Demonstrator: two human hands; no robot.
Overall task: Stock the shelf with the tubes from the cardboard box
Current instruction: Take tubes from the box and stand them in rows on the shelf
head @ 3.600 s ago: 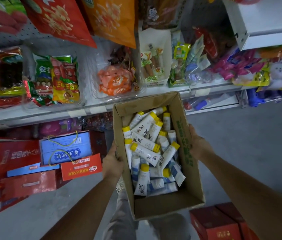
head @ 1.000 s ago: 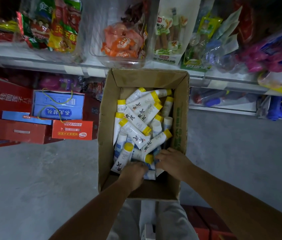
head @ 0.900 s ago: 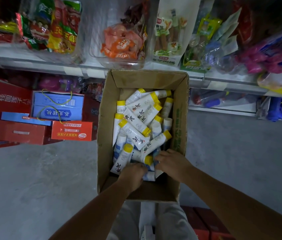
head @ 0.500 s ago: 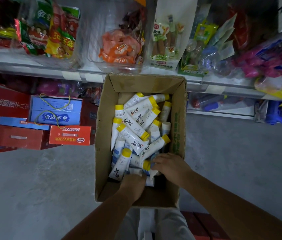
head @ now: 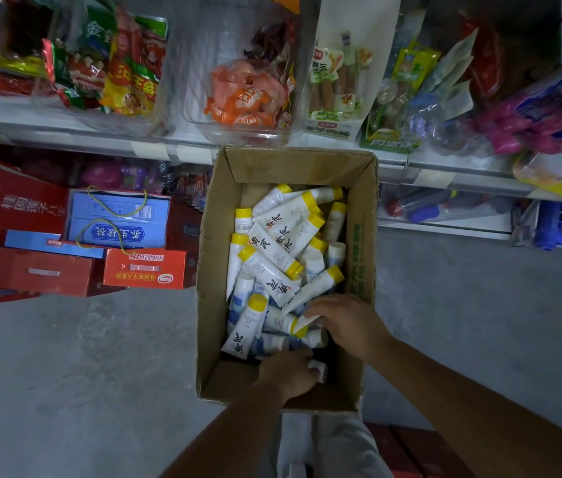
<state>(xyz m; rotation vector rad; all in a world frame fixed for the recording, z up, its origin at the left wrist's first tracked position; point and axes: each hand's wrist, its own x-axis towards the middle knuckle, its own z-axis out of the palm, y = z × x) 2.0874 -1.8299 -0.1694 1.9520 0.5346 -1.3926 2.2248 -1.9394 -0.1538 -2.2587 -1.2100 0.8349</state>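
Tubes (head: 269,270): well over a dozen, white, mostly yellow-capped, heaped and overlapping; exact count unclear. All inside one open cardboard box (head: 362,270), just below shelf (head: 66,132) edge, above grey concrete floor (head: 83,374). Long axes mostly diagonal; caps mixed, many toward far right. Two hands at near end: left hand (head: 286,372) curled round one white-capped tube, right hand (head: 345,322) closed on another.

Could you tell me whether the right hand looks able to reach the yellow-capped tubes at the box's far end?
Likely yes: the cardboard box is open on top, the right hand is inside it, and the far tubes lie uncovered atop the pile, nothing in between.
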